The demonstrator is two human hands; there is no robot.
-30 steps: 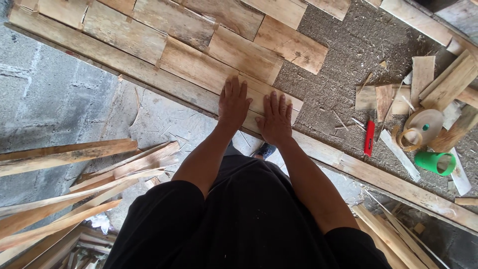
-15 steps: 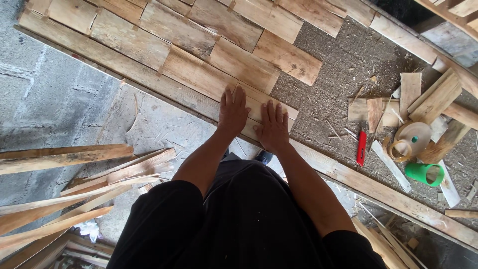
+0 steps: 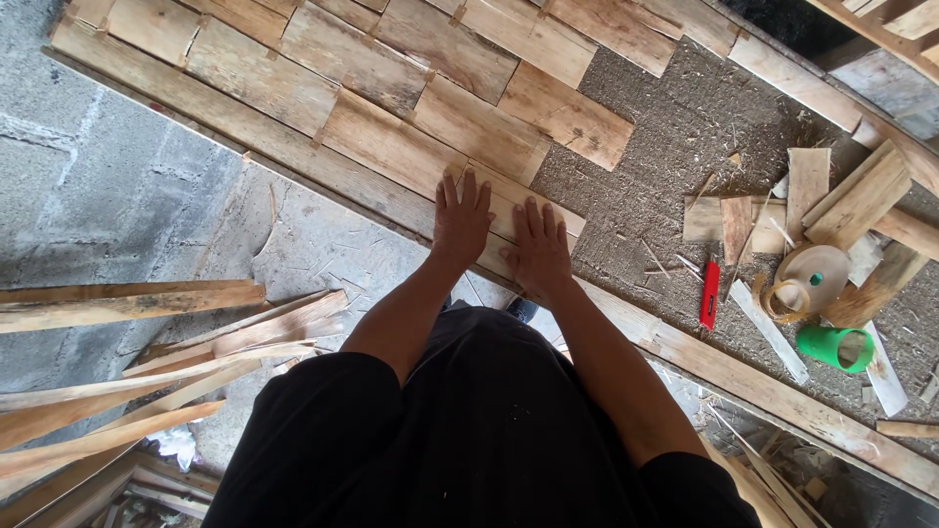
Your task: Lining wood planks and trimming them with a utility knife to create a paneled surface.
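Hands lie flat, side by side, on a short pale wooden plank (image 3: 509, 210) near the middle of the view. The left hand (image 3: 462, 223) presses palm down with its fingers (image 3: 468, 191) spread and straight, gripping nothing; the right hand (image 3: 538, 249) sits just beside it at about 4 o'clock, palm down, fingers likewise spread and holding nothing. That plank lies at the lower end of a staggered field of similar rough wooden boards (image 3: 391, 68) which runs off toward 11 o'clock, bordered by a long wooden rail (image 3: 235, 137) slanting from 10 o'clock down to 4 o'clock. At 1 o'clock from the hands shows a bare grey gritty surface (image 3: 665, 127). At 3 o'clock lie a red flat marker-like tool (image 3: 709, 293), a round tan tape roll (image 3: 812, 279), a green plastic cup on its side (image 3: 834, 347) and loose wooden offcuts (image 3: 841, 196). At 8 o'clock a heap of thin wooden strips (image 3: 147, 362) rests on the grey concrete floor (image 3: 88, 215).
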